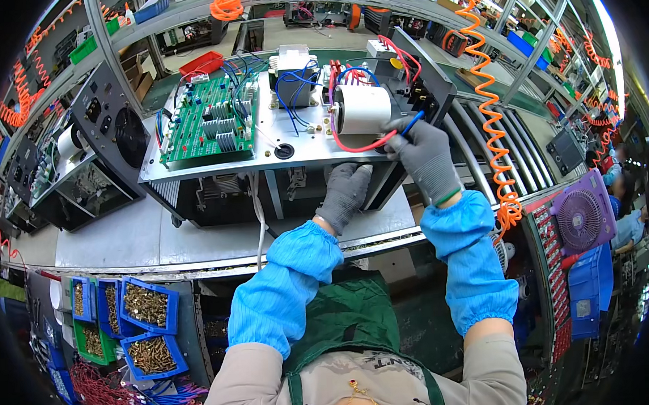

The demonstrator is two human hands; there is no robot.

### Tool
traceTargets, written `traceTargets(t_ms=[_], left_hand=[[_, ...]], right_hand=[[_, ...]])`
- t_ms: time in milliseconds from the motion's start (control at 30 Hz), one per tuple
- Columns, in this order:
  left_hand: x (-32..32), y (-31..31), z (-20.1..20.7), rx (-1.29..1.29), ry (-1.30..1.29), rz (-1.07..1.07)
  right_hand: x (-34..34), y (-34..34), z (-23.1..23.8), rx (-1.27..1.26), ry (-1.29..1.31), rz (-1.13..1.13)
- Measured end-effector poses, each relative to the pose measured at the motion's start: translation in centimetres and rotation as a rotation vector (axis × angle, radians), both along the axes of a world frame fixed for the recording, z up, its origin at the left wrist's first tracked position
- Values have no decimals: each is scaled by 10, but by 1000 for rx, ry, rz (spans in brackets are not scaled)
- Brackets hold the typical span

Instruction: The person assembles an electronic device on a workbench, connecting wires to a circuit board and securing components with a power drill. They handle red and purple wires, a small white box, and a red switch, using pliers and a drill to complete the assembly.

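An open machine chassis stands in front of me, with a bare metal plate on top. At the plate's right end, a thick red cable loops below a white cylinder. My right hand, in a grey glove, is closed on this cable near its end. A short blue rod-like piece rises from between its fingers; whether it is a wire or a tool I cannot tell. Just under the plate's front edge is my gloved left hand, its fingers bent together; what they grip is hidden.
A green circuit board and a transformer sit on the plate. Another chassis stands at left, rollers run at right. An orange coiled hose hangs nearby. Blue bins hold brass parts; a purple fan stands right.
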State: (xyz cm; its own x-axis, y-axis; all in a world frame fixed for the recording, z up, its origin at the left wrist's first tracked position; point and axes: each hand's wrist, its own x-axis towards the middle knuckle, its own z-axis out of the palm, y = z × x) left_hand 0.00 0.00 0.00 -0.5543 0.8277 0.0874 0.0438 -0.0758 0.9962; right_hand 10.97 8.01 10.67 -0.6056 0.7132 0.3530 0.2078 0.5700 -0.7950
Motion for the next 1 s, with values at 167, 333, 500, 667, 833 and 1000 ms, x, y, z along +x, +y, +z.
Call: traceTargets(t_ms=[167,333,500,667,833,1000], left_hand=[[-9,7,1,-70,92,-22],[-7,28,-23,-26,414,-26],[-7,39,-46,-51,683,29],[2,9,4,-181,156,-168],[6,-3,-12,-73,7,-217],[5,-14,-25,-142,129,-195]], right_hand=[[-7,-7,-5,726,-163,-116],[0,-5,-17,642,-189,-81],[35,-15,20,453,-78,-169],[27,-12,24,700,-193,75],[19,-10,28,816,-358,104],[23,11,19,563,-165,293]])
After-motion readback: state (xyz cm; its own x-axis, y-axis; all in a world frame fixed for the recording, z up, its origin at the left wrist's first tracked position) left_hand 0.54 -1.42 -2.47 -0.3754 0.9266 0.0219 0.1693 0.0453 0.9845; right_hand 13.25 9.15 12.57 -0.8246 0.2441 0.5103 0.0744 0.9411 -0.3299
